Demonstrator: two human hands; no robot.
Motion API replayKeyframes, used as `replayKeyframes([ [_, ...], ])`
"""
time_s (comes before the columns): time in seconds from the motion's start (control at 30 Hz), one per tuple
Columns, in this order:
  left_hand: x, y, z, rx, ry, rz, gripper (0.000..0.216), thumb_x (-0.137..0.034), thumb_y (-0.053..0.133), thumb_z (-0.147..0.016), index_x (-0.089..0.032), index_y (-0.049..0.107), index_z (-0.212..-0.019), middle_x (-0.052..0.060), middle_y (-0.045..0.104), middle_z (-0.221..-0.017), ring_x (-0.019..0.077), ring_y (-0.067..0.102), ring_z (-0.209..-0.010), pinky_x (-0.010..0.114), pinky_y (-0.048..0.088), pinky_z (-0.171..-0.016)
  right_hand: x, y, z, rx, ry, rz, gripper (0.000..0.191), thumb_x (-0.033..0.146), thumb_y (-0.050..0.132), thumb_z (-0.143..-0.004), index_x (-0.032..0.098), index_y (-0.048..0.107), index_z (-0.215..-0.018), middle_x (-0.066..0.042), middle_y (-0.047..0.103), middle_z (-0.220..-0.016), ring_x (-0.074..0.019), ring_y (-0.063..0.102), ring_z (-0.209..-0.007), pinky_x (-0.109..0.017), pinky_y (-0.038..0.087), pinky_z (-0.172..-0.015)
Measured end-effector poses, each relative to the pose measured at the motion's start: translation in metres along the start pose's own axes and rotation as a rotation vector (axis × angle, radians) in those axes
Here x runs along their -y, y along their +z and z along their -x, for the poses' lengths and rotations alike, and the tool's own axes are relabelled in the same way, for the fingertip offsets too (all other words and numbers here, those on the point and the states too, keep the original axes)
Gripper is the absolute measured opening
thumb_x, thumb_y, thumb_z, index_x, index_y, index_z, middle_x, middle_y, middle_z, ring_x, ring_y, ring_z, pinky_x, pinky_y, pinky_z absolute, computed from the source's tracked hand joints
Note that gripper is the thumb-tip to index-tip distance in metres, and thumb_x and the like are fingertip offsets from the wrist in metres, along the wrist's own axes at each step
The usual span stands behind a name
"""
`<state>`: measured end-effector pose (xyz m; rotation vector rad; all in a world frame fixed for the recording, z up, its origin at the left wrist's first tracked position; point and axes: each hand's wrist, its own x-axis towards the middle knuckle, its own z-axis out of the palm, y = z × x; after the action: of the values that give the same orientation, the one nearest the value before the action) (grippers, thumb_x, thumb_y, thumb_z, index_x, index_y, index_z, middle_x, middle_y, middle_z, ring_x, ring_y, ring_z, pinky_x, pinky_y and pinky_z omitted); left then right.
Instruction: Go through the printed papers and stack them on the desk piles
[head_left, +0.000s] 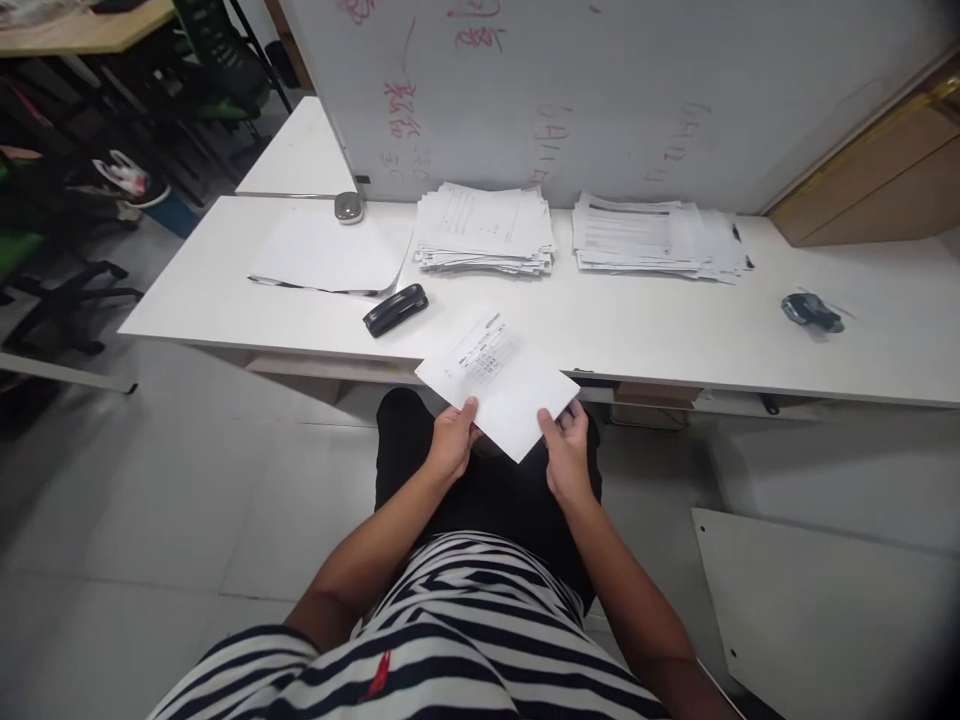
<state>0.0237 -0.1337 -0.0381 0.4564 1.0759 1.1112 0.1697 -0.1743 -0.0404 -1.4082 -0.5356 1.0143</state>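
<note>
A white printed sheet of paper (499, 383) is held over the front edge of the white table (675, 340), tilted. My left hand (451, 440) grips its near left edge, thumb on top. Fingers and thumb of my right hand (566, 452) pinch its near right corner. A black stapler (395, 309) lies on the table just left of and beyond the sheet. Two stacks of printed papers, one at centre (485, 229) and one to its right (652, 238), lie at the back by the whiteboard.
Loose blank sheets (330, 255) lie at the table's left, with a small round silver object (349, 207) behind them. A dark blue-grey object (810, 312) rests at the right. A whiteboard (600, 90) with red writing stands behind. A white panel (825, 610) lies on the floor at right; chairs stand at left.
</note>
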Motion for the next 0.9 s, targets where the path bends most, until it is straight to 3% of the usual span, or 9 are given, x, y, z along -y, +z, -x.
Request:
replayKeyframes([
  [0.1, 0.002, 0.003, 0.000, 0.006, 0.079, -0.035, 0.042, -0.045, 0.081, -0.068, -0.014, 0.073, -0.095, 0.009, 0.075, -0.100, 0.0203, 0.069, -0.089, 0.035, 0.053, -0.086, 0.007, 0.001, -0.006, 0.102, 0.019, -0.134, 0.053, 0.039, 0.075, -0.075, 0.024, 0.058, -0.123, -0.006, 0.063, -0.131, -0.0236, 0.059, -0.122, -0.042, 0.047, -0.107],
  [0.23, -0.006, 0.001, 0.002, 0.040, 0.174, -0.184, 0.040, -0.051, 0.075, -0.072, -0.016, 0.075, -0.092, 0.007, 0.076, -0.096, 0.0212, 0.069, -0.089, 0.034, 0.052, -0.085, 0.008, -0.004, -0.012, 0.042, 0.006, -0.112, 0.044, 0.036, 0.077, -0.074, 0.022, 0.066, -0.114, -0.006, 0.069, -0.121, -0.0241, 0.063, -0.115, -0.042, 0.048, -0.106],
  [0.37, -0.024, -0.008, 0.001, 0.142, 0.180, -0.222, 0.044, -0.055, 0.069, -0.076, -0.017, 0.074, -0.098, 0.007, 0.075, -0.093, 0.0212, 0.069, -0.084, 0.035, 0.054, -0.078, 0.004, -0.013, -0.016, 0.028, -0.004, -0.059, 0.043, 0.036, 0.078, -0.072, 0.020, 0.069, -0.111, -0.007, 0.069, -0.120, -0.0245, 0.065, -0.113, -0.042, 0.050, -0.104],
  [0.47, -0.031, -0.010, -0.006, 0.063, 0.199, -0.283, 0.043, -0.052, 0.075, -0.071, -0.015, 0.075, -0.092, 0.007, 0.076, -0.089, 0.0210, 0.069, -0.078, 0.034, 0.054, -0.073, 0.001, -0.019, -0.019, -0.003, -0.024, 0.036, 0.048, 0.039, 0.079, -0.070, 0.016, 0.069, -0.111, -0.010, 0.070, -0.117, -0.0261, 0.066, -0.110, -0.043, 0.050, -0.103],
  [0.6, -0.029, -0.007, -0.012, -0.070, 0.238, -0.293, 0.043, -0.047, 0.080, -0.066, -0.014, 0.073, -0.093, 0.009, 0.075, -0.098, 0.0243, 0.070, -0.087, 0.037, 0.055, -0.078, -0.004, -0.025, -0.022, -0.080, -0.045, 0.145, 0.053, 0.044, 0.078, -0.070, 0.010, 0.069, -0.110, -0.014, 0.071, -0.114, -0.0270, 0.067, -0.106, -0.045, 0.049, -0.101],
  [0.77, -0.033, -0.003, -0.007, -0.059, 0.325, -0.407, 0.043, -0.050, 0.073, -0.074, -0.016, 0.070, -0.101, 0.011, 0.074, -0.107, 0.0255, 0.069, -0.094, 0.037, 0.056, -0.079, -0.002, -0.035, -0.026, -0.141, -0.086, 0.174, 0.052, 0.046, 0.077, -0.071, 0.010, 0.070, -0.108, -0.014, 0.071, -0.111, -0.0267, 0.068, -0.104, -0.045, 0.051, -0.099],
  [0.9, -0.061, 0.011, -0.031, -0.062, 0.546, -0.518, 0.041, -0.054, 0.065, -0.081, -0.018, 0.069, -0.101, 0.009, 0.073, -0.106, 0.0243, 0.067, -0.098, 0.036, 0.053, -0.084, 0.011, -0.050, -0.035, -0.335, -0.126, 0.142, 0.053, 0.045, 0.077, -0.071, 0.007, 0.069, -0.107, -0.016, 0.069, -0.115, -0.0278, 0.067, -0.106, -0.044, 0.052, -0.098],
])
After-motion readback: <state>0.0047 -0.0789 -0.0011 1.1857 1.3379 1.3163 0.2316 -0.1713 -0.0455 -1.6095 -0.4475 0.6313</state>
